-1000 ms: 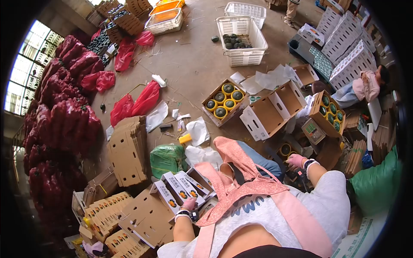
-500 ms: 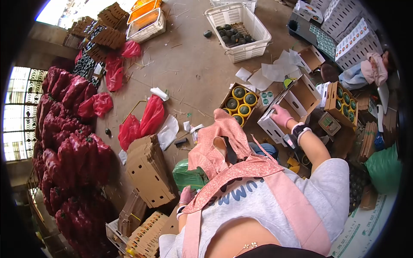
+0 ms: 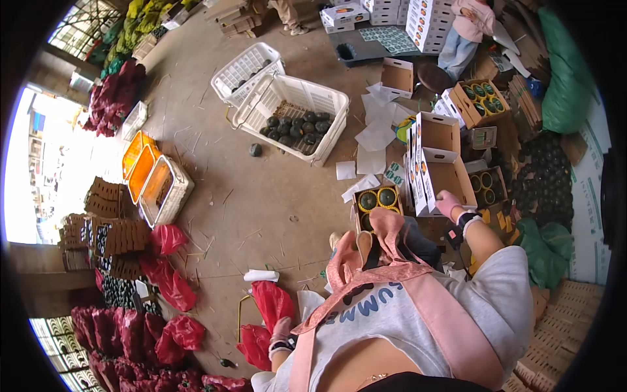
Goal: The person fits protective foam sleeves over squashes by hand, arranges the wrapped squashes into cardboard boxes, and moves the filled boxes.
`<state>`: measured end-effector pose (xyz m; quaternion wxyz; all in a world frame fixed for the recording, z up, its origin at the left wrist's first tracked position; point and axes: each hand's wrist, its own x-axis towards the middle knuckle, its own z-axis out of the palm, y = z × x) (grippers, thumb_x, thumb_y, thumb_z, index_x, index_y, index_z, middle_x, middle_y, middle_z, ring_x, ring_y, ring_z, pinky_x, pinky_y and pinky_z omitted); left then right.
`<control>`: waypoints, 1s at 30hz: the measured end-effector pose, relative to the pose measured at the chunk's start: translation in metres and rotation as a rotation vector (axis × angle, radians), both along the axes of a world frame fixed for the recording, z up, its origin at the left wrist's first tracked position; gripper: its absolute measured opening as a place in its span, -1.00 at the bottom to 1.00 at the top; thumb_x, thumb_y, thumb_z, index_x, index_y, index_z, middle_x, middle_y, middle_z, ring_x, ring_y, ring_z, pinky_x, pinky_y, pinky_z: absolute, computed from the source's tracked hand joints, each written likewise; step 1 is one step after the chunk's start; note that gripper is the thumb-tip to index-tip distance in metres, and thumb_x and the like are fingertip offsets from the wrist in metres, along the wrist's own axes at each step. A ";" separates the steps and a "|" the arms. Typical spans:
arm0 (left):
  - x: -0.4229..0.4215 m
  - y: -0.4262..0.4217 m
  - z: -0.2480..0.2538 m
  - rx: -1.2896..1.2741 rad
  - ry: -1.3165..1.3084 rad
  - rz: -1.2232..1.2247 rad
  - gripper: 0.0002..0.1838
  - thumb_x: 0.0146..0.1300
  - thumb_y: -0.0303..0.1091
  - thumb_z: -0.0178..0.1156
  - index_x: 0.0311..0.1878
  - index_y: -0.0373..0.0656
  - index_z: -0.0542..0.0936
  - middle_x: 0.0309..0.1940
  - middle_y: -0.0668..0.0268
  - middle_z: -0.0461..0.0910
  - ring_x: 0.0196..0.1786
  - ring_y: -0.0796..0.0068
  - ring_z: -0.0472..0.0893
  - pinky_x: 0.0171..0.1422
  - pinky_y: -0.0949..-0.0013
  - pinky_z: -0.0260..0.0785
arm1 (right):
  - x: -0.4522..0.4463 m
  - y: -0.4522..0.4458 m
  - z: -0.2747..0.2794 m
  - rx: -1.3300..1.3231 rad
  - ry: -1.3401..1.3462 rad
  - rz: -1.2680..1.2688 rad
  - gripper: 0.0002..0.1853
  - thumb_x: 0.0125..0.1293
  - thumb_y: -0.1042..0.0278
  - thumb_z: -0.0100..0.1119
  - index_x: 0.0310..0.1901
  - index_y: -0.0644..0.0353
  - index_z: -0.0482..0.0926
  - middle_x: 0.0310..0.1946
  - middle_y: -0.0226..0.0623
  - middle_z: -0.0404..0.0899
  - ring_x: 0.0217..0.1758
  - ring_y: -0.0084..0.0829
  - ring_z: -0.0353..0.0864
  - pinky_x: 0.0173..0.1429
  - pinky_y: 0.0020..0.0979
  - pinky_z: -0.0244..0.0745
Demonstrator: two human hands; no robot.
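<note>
My right hand [image 3: 449, 204], in a pink glove, is closed on the near end of an open cardboard box [image 3: 424, 191] with white outer sides. Another open box [image 3: 439, 119] adjoins it on the far side. Left of these, partly covered by my apron [image 3: 366, 277], a carton holds dark green squash [image 3: 368, 200] in yellow foam nets. My left hand [image 3: 283, 328], also gloved in pink, is low beside my body, in front of a red plastic bag [image 3: 272, 304] in the view. Its fingers show too little to tell whether it touches or holds anything.
White crates [image 3: 339, 124] with loose dark squash [image 3: 297, 130] stand ahead. Paper sheets [image 3: 372, 140] litter the floor beside the boxes. A filled carton [image 3: 480, 104] is at the right, near a seated person [image 3: 467, 32]. Red sacks [image 3: 124, 336] and orange crates [image 3: 142, 163] are leftward.
The view has swung, bringing the white crates left and nearer in the picture. My right hand remains at the box, now at its near end. My left hand appears lower, by the red bag.
</note>
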<state>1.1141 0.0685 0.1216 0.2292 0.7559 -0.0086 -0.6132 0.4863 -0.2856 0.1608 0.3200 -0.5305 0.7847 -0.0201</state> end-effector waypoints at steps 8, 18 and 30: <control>0.135 -0.344 0.043 -0.073 -0.584 -0.505 -0.55 0.08 -0.30 0.17 0.08 -0.16 0.52 -0.36 0.27 0.59 -0.46 0.43 0.55 -0.46 0.34 0.39 | -0.141 0.198 -0.024 -0.072 0.000 -0.663 -0.82 0.13 0.26 0.07 -0.31 0.15 0.56 -0.46 -0.16 0.58 -0.36 -0.18 0.60 -0.21 -0.25 0.51; -0.102 -0.580 0.041 -0.590 -0.026 -1.222 -0.61 0.18 -0.47 0.16 0.12 -0.21 0.45 -0.18 0.25 0.60 -0.14 0.49 0.55 -0.02 0.45 0.41 | -0.111 0.167 -0.094 0.428 0.131 0.626 -0.78 0.07 0.25 0.11 -0.22 -0.05 0.63 -0.18 -0.17 0.61 -0.07 -0.15 0.60 -0.03 -0.22 0.51; -0.075 -0.589 0.059 0.129 -0.065 -0.175 -0.50 0.23 -0.26 0.10 0.25 -0.02 0.31 -0.03 0.22 0.56 0.01 0.15 0.54 -0.02 0.02 0.39 | -0.103 -0.391 0.125 -0.004 -0.847 -0.529 -0.72 0.26 0.38 0.01 0.01 0.18 0.44 -0.49 -0.32 0.58 -0.67 -0.63 0.41 -0.56 -0.58 0.32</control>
